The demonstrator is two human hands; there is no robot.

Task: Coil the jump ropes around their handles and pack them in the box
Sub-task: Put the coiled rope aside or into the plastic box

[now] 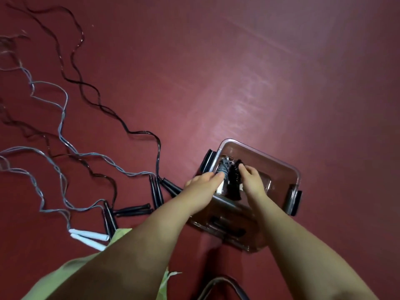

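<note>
Clear plastic is what I see under both hands: the box (287, 167), see-through with black latches on its ends, sits on the dark red floor (238, 72), and I take it as my landmark. Inside it, at the end nearest the loose ropes, lie two wound bundles side by side. My left hand (205, 180) reaches over the box's rim with fingers curled onto the grey coiled rope (224, 167), whose white handle end shows just below the fingertips. My right hand (252, 175) pinches the black coiled rope (234, 178), which stands touching the grey one, further into the box. Both bundles are within the box walls; whether they rest on its bottom I cannot tell.

Outside the box, just beside its latched end, a pair of black handles (171, 187) lies on the floor, with a black rope (138, 132) snaking away from it. Further from the box lie more black handles (132, 210) and a pair of white handles (88, 234), trailing grey rope (62, 118) in loose waves. A green sleeve or garment (71, 271) shows near my left arm.
</note>
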